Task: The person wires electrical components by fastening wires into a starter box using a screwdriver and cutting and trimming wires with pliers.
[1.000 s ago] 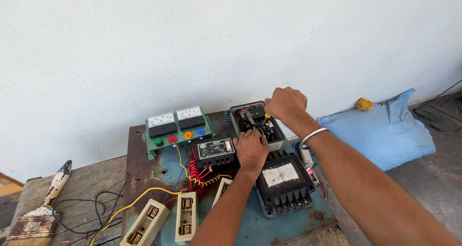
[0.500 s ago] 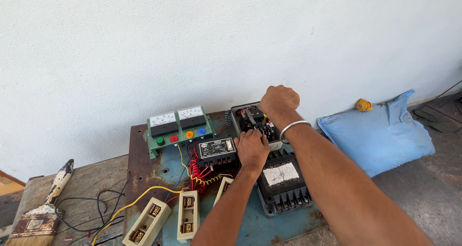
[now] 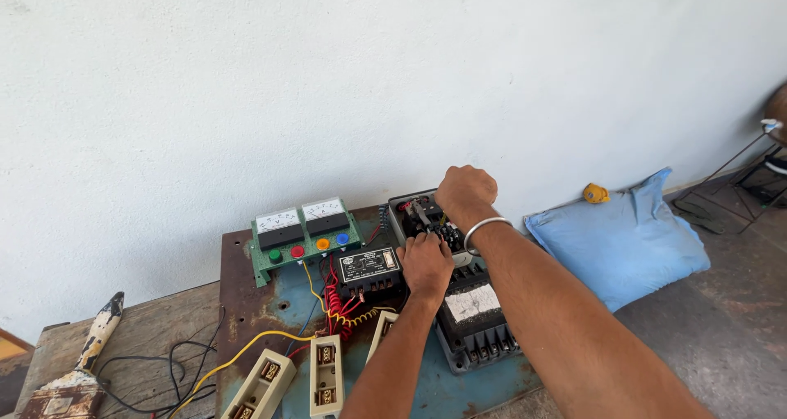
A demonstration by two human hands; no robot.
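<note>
My left hand (image 3: 426, 263) lies on a black open-topped electrical unit (image 3: 410, 214), fingers curled down among its inner parts. A thin grey metal rod (image 3: 420, 216) slants up from those fingertips; whether the hand grips it is hidden. My right hand (image 3: 466, 191), a metal bangle (image 3: 484, 226) on its wrist, is a closed fist over the unit's far right side. Anything inside the fist is hidden. Both forearms come in from the lower right, across a black box with a white label (image 3: 474, 316).
All of it sits on a rusty blue metal plate (image 3: 246, 304). On the plate are a green panel with two meters and coloured buttons (image 3: 302, 237), a small black relay (image 3: 369, 270), red and yellow wires (image 3: 336, 300) and three cream fuse holders (image 3: 325, 378). A paintbrush (image 3: 86, 362) lies left, a blue sack (image 3: 623, 247) right.
My right fist has shifted slightly left, closer over the open unit. My left hand has stayed on the unit. The view has tilted a little.
</note>
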